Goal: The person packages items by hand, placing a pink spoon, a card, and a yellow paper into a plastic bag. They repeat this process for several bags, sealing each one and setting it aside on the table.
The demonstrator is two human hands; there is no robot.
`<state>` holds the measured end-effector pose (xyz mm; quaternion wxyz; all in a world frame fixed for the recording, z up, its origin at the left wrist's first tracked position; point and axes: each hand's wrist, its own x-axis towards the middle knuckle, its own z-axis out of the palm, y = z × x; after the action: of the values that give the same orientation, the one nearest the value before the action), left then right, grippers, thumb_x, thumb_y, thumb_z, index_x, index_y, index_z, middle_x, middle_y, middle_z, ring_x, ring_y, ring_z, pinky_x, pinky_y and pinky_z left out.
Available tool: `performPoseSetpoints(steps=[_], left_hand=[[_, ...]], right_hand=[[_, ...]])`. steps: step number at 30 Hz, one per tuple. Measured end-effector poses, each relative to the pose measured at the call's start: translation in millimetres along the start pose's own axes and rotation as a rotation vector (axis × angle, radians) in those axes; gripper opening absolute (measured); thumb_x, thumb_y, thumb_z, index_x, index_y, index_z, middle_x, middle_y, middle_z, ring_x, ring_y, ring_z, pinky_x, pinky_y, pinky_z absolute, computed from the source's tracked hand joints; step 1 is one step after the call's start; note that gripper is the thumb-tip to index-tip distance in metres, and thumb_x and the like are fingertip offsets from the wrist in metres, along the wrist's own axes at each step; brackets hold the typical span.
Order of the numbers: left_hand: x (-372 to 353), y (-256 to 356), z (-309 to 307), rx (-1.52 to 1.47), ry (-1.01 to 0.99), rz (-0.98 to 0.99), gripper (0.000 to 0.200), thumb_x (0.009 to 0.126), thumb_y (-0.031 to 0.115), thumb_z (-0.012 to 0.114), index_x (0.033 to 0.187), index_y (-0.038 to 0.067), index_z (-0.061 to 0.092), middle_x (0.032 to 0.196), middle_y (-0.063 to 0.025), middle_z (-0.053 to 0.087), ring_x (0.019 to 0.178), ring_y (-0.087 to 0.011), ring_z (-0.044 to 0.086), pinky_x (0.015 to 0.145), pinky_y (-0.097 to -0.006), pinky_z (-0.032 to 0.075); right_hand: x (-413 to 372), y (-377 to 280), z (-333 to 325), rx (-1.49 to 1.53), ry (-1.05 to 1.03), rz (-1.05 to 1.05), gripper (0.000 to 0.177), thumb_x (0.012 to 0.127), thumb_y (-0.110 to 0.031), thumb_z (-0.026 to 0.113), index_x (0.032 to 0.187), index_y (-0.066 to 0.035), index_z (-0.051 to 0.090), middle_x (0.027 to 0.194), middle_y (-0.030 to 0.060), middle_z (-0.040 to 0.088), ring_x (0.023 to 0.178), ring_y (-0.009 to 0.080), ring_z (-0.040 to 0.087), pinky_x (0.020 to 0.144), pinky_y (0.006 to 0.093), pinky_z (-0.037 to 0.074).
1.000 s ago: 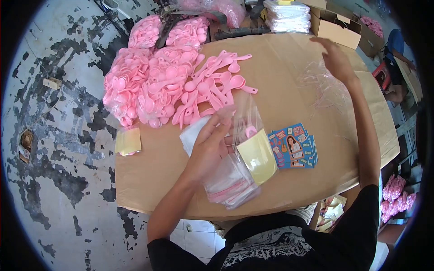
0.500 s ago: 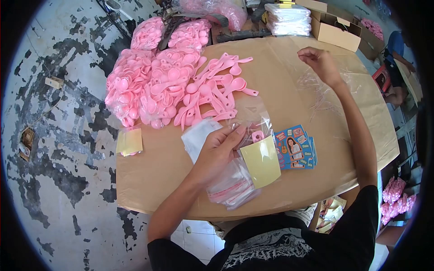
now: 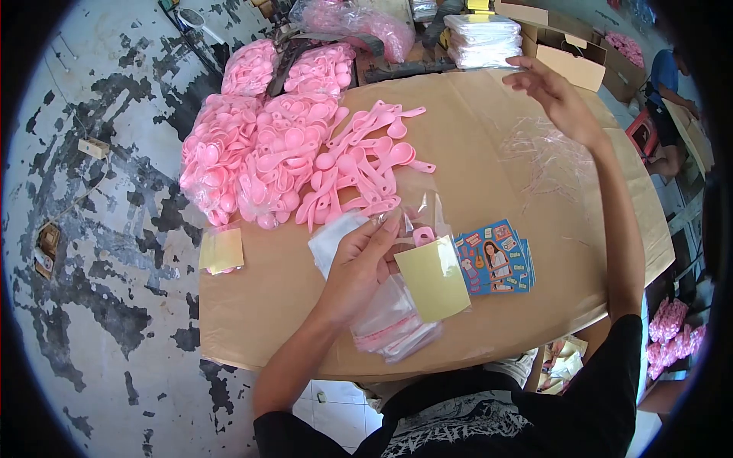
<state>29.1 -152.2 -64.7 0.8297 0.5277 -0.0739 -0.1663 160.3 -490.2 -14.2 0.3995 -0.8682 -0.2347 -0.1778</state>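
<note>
My left hand (image 3: 359, 263) is closed on a clear plastic bag (image 3: 427, 210) holding a yellowish card (image 3: 434, 279) and a pink spoon (image 3: 422, 236), of which mainly the handle end shows. Under that hand lie more clear plastic bags (image 3: 397, 324). Blue printed cards (image 3: 496, 259) sit stacked just right of the held bag. Raised at the upper right, my right hand (image 3: 561, 107) has its fingers apart and nothing visible in them. Thin clear plastic strips (image 3: 546, 156) lie scattered below it.
Loose pink spoons (image 3: 359, 168) and bulging bags of spoons (image 3: 263, 153) cover the table's far left. A bag with a yellowish card (image 3: 222, 249) lies at the left edge. Behind stand wrapped white packs (image 3: 482, 42) and a cardboard box (image 3: 569, 61). A person (image 3: 668, 107) sits at far right.
My right hand has opened from pinched fingers and shifted slightly right. My left hand keeps the bag, which has moved a little left and turned slightly.
</note>
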Motion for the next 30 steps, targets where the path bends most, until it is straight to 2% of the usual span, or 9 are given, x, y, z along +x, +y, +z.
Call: performPoseSetpoints(steps=[4,8,13,16,18,22,24,27,30], left_hand=[[-2.1,4.0,2.2,0.070,-0.016,-0.019,0.033,0.102,0.023,0.044,0.124,0.000,0.054,0.113,-0.0079,0.063,0.101,-0.0196,0.064,0.086,-0.0338,0.054],[-1.7,4.2,1.8,0.083,-0.063,-0.004,0.040,0.103,0.028,0.041,0.130,-0.001,0.050,0.112,-0.0076,0.062,0.096,-0.0145,0.065,0.085,-0.0298,0.053],[-0.3,5.1,-1.3,0.078,-0.064,-0.009,0.038,0.103,0.026,0.042,0.129,-0.001,0.051,0.113,-0.0088,0.062,0.098,-0.0172,0.065,0.086,-0.0312,0.054],[-2.0,0.3,-1.9,0.058,-0.020,0.005,0.033,0.102,0.021,0.043,0.126,0.000,0.053,0.114,-0.0083,0.063,0.104,-0.0217,0.064,0.087,-0.0343,0.055],[-0.9,1.3,-0.7,0.078,-0.016,0.035,0.035,0.103,0.022,0.042,0.127,-0.001,0.052,0.115,-0.0087,0.062,0.104,-0.0211,0.063,0.088,-0.0340,0.054],[-2.6,0.9,1.9,0.107,0.018,0.089,0.038,0.103,0.024,0.041,0.129,-0.002,0.050,0.116,-0.0094,0.062,0.104,-0.0186,0.062,0.089,-0.0329,0.053],[-0.9,2.1,2.5,0.135,0.002,0.104,0.040,0.103,0.025,0.041,0.131,-0.002,0.049,0.116,-0.0096,0.061,0.105,-0.0176,0.062,0.089,-0.0327,0.052],[1.5,1.8,3.7,0.093,0.010,0.126,0.042,0.103,0.026,0.042,0.134,-0.002,0.047,0.117,-0.0099,0.061,0.103,-0.0160,0.062,0.089,-0.0322,0.052],[2.9,-1.7,-1.9,0.120,0.017,0.018,0.044,0.103,0.026,0.043,0.136,-0.002,0.045,0.117,-0.0093,0.061,0.103,-0.0150,0.062,0.089,-0.0316,0.051]], right_hand=[[-5.4,-41.4,-29.6,0.046,-0.251,-0.080,0.031,0.101,-0.014,0.042,0.129,-0.007,0.052,0.105,0.0082,0.066,0.100,0.0145,0.059,0.087,0.0299,0.044],[-9.3,-36.5,-46.0,0.314,-0.605,0.308,0.036,0.096,-0.010,0.047,0.132,-0.005,0.050,0.108,0.0093,0.066,0.101,0.0157,0.060,0.089,0.0310,0.046],[1.0,81.0,-46.3,-0.594,0.238,0.012,0.042,0.094,-0.009,0.051,0.136,-0.005,0.046,0.107,0.0084,0.067,0.099,0.0208,0.062,0.091,0.0322,0.047],[6.0,63.0,-58.8,-0.342,0.290,-0.194,0.039,0.094,-0.012,0.052,0.133,-0.003,0.049,0.105,0.0097,0.068,0.096,0.0190,0.062,0.088,0.0315,0.047],[-1.0,-19.1,-38.5,-0.141,0.167,-0.051,0.036,0.094,-0.015,0.053,0.127,-0.001,0.054,0.103,0.0108,0.069,0.095,0.0171,0.062,0.087,0.0304,0.047],[-34.6,-98.6,43.3,0.106,-0.540,-0.031,0.029,0.090,-0.019,0.064,0.114,-0.002,0.063,0.101,0.0080,0.068,0.087,0.0155,0.064,0.081,0.0305,0.051],[-47.1,-122.7,77.7,0.194,-0.649,0.005,0.034,0.091,-0.027,0.066,0.112,0.000,0.063,0.080,0.0029,0.067,0.068,0.0091,0.060,0.064,0.0261,0.051],[-57.5,-113.4,105.2,0.576,-0.442,0.090,0.025,0.088,-0.017,0.070,0.106,0.000,0.065,0.078,0.0034,0.067,0.067,0.0061,0.058,0.062,0.0225,0.049],[-55.7,-120.8,101.6,0.559,-0.398,0.178,0.019,0.087,-0.011,0.070,0.103,-0.001,0.067,0.077,0.0017,0.066,0.068,0.0035,0.056,0.062,0.0202,0.047]])
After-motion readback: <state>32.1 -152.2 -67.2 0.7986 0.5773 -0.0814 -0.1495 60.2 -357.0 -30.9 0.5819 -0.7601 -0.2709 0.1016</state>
